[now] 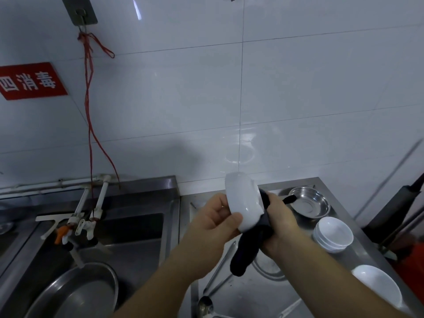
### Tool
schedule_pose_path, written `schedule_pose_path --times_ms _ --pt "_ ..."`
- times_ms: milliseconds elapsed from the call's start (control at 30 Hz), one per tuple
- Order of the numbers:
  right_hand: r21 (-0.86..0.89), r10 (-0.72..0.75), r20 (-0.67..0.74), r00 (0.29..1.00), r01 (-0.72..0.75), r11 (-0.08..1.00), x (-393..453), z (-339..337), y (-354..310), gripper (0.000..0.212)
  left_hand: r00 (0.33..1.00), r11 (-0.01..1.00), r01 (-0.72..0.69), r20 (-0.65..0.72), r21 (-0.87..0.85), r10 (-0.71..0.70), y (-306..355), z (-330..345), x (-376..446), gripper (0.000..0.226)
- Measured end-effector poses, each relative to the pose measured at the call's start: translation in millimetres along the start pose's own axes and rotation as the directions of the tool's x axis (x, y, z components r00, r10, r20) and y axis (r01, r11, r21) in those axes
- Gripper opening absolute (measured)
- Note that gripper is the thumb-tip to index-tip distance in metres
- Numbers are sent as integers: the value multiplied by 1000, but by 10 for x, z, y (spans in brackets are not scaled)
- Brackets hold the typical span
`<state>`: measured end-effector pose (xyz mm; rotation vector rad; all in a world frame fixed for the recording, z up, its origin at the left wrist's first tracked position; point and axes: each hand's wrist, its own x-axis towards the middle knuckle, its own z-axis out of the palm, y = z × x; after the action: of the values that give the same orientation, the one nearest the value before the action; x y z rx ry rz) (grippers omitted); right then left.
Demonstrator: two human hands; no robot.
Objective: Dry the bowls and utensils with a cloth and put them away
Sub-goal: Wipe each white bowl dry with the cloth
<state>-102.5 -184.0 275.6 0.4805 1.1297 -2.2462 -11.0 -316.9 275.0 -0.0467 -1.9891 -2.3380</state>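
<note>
A white bowl (244, 201) is held on edge above the counter, a dark cloth (249, 246) against it and hanging below — more white bowls (333, 234) stacked right, steel bowl (308, 203) behind, spoons (206, 306) lying near.

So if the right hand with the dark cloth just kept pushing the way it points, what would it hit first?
The white bowl. The right hand presses the cloth leftward into it, and behind the bowl is the left hand. Depth is hard to judge.

My hands busy mid-air over counter (339, 187) centre. Right edge crowded: steel dish (308, 204) at far corner, stacked white bowls (332, 235) beside, another white bowl (376, 288) nearer. Ladles (218, 274) lie along left edge. Bare strip between, under my forearms.
</note>
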Motion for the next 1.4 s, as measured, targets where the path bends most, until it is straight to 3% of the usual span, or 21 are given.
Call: schedule_pose_path --times_ms 100,200,300,400,600,667,767,867,1000,1100,1167,1233,1300,1333,1400 --pt "16 84 15 996 -84 996 -7 -51 115 27 997 945 -69 -12 320 76 -78 126 -47 23" --pt "33 180 9 984 -180 983 -2 -121 168 28 993 785 -104 16 610 119 -164 142 -67 12" --pt "-25 199 -8 980 -200 980 7 -199 173 32 988 614 -135 62 777 138 -207 124 -64 1" --pt "-90 158 -45 986 -162 983 10 -277 138 37 976 440 -179 103 880 190 -269 160 -45 20" --pt "-194 1 -129 992 -26 981 40 -473 77 32 942 198 -283 233 939 242 -573 242 -3 53" --pt "-231 -55 -146 988 20 973 55 -568 63 42 935 121 -305 274 945 224 -650 263 -7 57" --pt "-270 -144 -56 988 124 955 31 -702 81 63 969 170 -242 230 955 86 -705 287 -53 52" --pt "-383 -192 16 981 184 905 19 -760 148 78 975 139 -223 221 965 25 -750 251 -92 50" --pt "-245 -150 -33 988 138 960 27 -804 310 53 964 189 -254 232 949 128 -734 131 -190 27" --pt "-145 -46 -16 999 43 988 14 -802 465 48 987 307 -97 53 947 150 -764 -14 -302 42" --pt "-119 -49 -29 998 45 992 11 -808 571 45 981 473 75 -150 878 122 -788 -121 -351 48" --pt "-120 -54 -48 997 48 992 -14 -827 667 44 950 685 247 -311 686 -31 -800 -208 -360 48" --pt "-99 -52 -67 996 45 994 -54 -879 768 42 904 849 379 -345 369 -254 -813 -251 -349 42" --pt "-88 -47 -77 996 40 995 -81 -919 813 40 878 891 421 -321 167 -354 -834 -263 -345 36" --pt "-78 -36 -94 995 28 997 -147 -1014 888 36 828 862 480 -241 -164 -507 -866 -263 -344 27"
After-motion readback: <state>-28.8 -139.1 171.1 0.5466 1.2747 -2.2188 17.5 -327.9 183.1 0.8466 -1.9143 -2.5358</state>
